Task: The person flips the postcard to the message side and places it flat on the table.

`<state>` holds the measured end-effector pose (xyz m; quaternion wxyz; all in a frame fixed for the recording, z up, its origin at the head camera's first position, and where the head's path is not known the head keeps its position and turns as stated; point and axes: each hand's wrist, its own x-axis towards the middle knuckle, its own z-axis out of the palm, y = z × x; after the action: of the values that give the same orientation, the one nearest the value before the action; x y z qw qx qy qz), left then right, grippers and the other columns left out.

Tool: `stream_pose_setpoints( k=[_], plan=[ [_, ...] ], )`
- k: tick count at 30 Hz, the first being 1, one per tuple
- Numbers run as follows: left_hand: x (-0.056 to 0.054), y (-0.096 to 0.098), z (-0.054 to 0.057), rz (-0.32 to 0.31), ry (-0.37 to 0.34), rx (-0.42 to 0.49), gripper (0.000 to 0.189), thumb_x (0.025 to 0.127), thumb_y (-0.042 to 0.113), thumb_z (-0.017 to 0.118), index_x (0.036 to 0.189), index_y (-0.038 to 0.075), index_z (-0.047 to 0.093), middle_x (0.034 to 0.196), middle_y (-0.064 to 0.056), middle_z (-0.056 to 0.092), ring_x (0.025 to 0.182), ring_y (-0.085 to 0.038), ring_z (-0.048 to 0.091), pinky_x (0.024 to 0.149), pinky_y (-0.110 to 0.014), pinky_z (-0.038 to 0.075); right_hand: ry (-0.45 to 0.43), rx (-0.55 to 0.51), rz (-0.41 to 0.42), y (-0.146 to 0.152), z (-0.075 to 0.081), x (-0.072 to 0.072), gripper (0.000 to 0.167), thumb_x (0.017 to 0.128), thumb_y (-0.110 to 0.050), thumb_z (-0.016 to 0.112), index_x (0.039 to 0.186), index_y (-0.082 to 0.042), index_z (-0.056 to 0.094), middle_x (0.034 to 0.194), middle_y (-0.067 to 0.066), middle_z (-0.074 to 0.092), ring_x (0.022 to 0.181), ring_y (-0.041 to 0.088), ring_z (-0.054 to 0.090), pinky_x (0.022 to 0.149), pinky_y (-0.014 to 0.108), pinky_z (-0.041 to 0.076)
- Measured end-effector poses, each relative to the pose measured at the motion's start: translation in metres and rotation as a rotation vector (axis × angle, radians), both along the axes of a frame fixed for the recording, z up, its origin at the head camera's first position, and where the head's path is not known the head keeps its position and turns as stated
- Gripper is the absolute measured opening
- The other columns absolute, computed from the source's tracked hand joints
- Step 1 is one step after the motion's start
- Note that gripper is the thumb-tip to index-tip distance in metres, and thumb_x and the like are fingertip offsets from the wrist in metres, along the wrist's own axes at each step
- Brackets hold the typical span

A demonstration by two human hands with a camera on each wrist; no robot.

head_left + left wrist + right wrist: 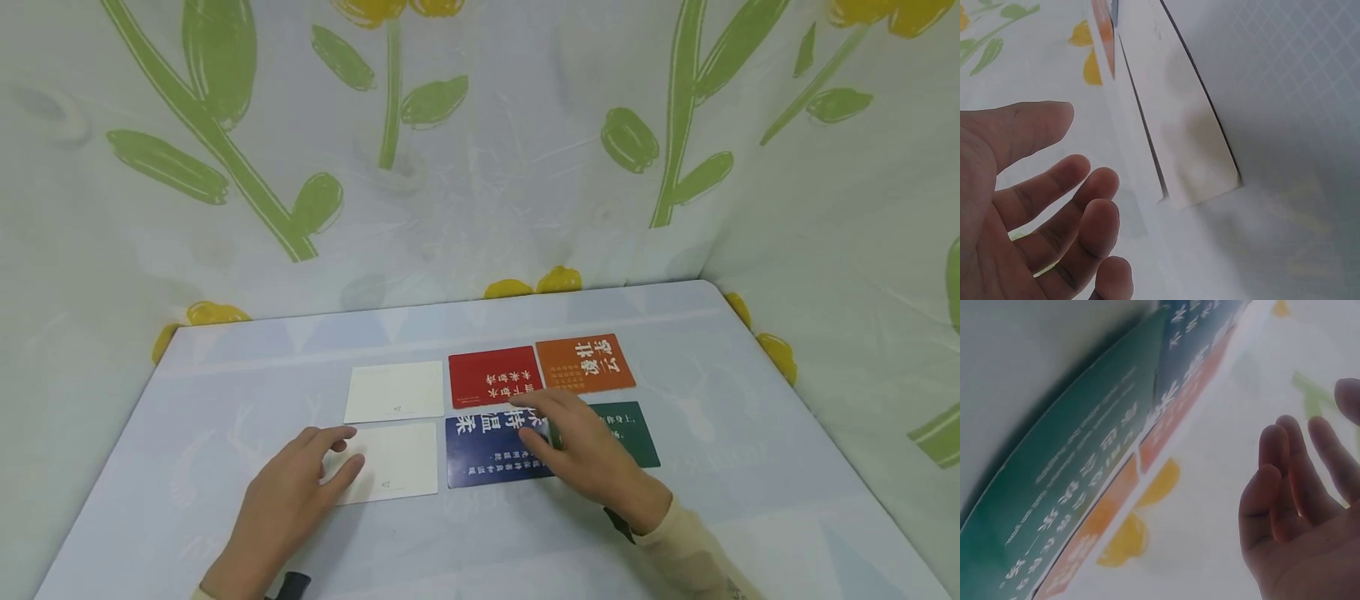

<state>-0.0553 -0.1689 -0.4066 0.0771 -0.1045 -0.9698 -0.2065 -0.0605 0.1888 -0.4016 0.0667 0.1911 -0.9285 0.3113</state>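
your left hand (288, 487), loose and unladen, hovers at the nearer white card (401, 462), while your right hand (592, 450), equally relaxed, hangs over the blue card (487, 462) and green card (633, 433), seemingly without touching.

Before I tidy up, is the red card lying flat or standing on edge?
Lying flat: in the head view, the red card rests on the tabletop, white lettering facing up.

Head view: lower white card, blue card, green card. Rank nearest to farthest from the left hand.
1. Lower white card: immediately right of the left hand, which partly overlaps it in view.
2. Blue card: next to the right, middle of the near row.
3. Green card: right end, partly hidden by the right hand.
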Motion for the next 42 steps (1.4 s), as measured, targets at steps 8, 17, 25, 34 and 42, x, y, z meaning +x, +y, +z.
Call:
stream_pose_setpoints(
  k=[8,17,25,34,42],
  plan=[
    [-0.002,0.008,0.0,-0.033,0.026,0.014,0.035,0.089,0.031,0.077,0.121,0.018,0.072,0.101,0.008,0.067,0.073,-0.007,0.052,0.059,-0.03,0.045,0.02,0.047,-0.024,0.018,-0.001,0.0,0.048,0.092,-0.022,0.077,0.137,-0.023,0.061,0.133,-0.006,0.061,0.125,0.015,0.054,0.098,0.042,0.052],
    [-0.009,0.022,0.002,-0.074,0.051,0.006,0.033,0.088,0.029,0.078,0.118,0.017,0.073,0.099,0.005,0.067,0.077,-0.01,0.054,0.063,-0.032,0.048,0.027,0.078,-0.044,0.031,0.002,-0.003,0.051,0.09,-0.021,0.079,0.138,-0.02,0.061,0.132,-0.006,0.062,0.124,0.017,0.055,0.096,0.044,0.053],
    [-0.014,0.038,-0.003,-0.153,0.104,-0.006,0.036,0.084,0.028,0.082,0.116,0.014,0.072,0.105,0.001,0.067,0.09,-0.02,0.056,0.072,-0.038,0.052,-0.024,0.111,-0.056,0.041,0.004,-0.003,0.058,0.089,-0.025,0.08,0.142,-0.019,0.057,0.136,-0.003,0.06,0.127,0.02,0.052,0.099,0.049,0.05],
    [-0.022,0.066,-0.01,-0.285,0.088,-0.019,0.049,0.08,0.034,0.086,0.121,0.012,0.071,0.113,-0.003,0.065,0.104,-0.027,0.056,0.088,-0.042,0.052,-0.094,0.177,-0.034,0.049,-0.001,-0.001,0.075,0.085,-0.031,0.084,0.15,-0.024,0.047,0.144,-0.001,0.055,0.131,0.025,0.049,0.106,0.059,0.039],
    [-0.026,0.091,-0.015,-0.362,0.049,-0.085,0.064,0.076,0.042,0.088,0.127,0.009,0.066,0.12,-0.008,0.065,0.109,-0.03,0.056,0.092,-0.043,0.05,-0.115,0.228,-0.001,0.047,-0.006,0.0,0.084,0.083,-0.034,0.085,0.154,-0.02,0.041,0.15,0.005,0.049,0.132,0.03,0.045,0.107,0.061,0.035]
  ],
)
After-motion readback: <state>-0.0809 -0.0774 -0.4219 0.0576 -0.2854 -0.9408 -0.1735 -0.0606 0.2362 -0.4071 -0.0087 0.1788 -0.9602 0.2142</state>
